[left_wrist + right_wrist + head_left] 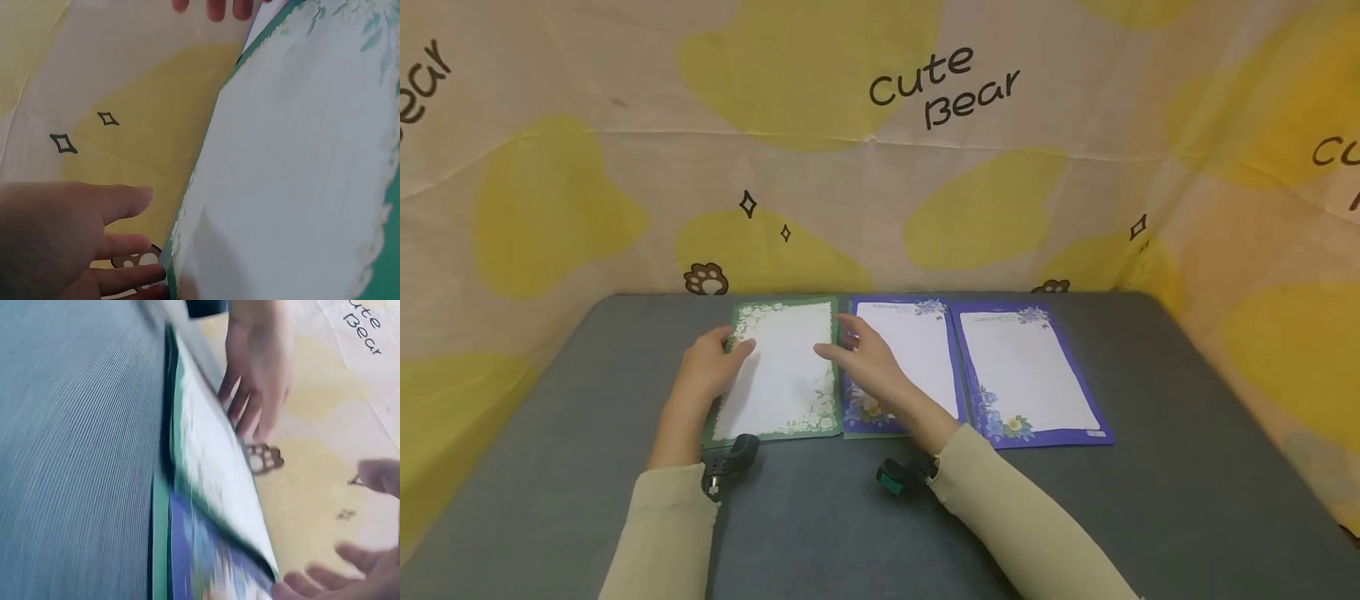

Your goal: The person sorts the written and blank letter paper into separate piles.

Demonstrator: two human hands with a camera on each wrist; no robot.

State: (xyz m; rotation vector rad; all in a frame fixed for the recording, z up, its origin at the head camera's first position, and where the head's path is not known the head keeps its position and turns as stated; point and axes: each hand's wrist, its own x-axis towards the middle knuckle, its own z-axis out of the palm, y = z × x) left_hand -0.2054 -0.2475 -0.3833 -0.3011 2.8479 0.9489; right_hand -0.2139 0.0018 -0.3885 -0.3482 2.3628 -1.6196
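A green-bordered sheet with white flowers point(778, 375) lies at the left of the row, and in the right wrist view it looks like the top of a stack. My left hand point(709, 362) is at its left edge, thumb over the border and fingers extended along the side. At the opposite edge is my right hand point(880, 371), its thumb and fingers spread apart, partly over the middle purple-bordered sheet point(906, 333). The left wrist view has the left hand's fingertips point(153, 275) at the sheet's edge. Neither hand visibly grips paper.
Another purple-bordered sheet with blue flowers point(1030, 367) lies at the right, beside the middle one. Green edging shows under the middle sheet. All rest on a dark grey table point(820, 525). A yellow-patterned cloth point(820, 167) stands behind it and at the sides.
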